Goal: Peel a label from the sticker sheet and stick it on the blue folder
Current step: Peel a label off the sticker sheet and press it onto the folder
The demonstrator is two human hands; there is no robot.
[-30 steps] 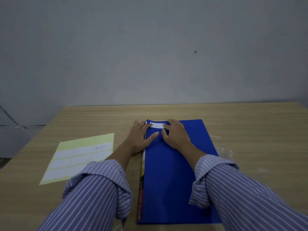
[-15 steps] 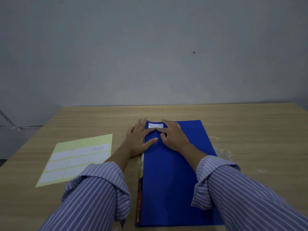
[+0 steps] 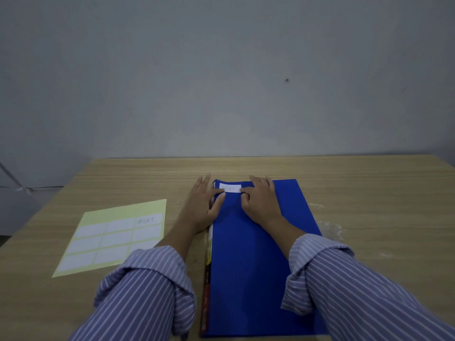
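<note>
My left hand (image 3: 203,205) and right hand (image 3: 259,201), both flat and holding nothing, press the white label (image 3: 230,188) onto the blue folder (image 3: 248,254) at frame centre; sticker sheet (image 3: 115,236) lower left.

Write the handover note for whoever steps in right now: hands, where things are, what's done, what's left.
Left hand: flat across the blue folder's left edge, a fingertip at the label's left end.
Right hand: palm down on the folder, fingertips at the label's right end. Neither hand grips anything.
The label sits on the folder's far left corner; the sticker sheet lies to the left on the table.
Done: label peeled and placed.
Left: probably smooth it down, then lift both hands.
</note>
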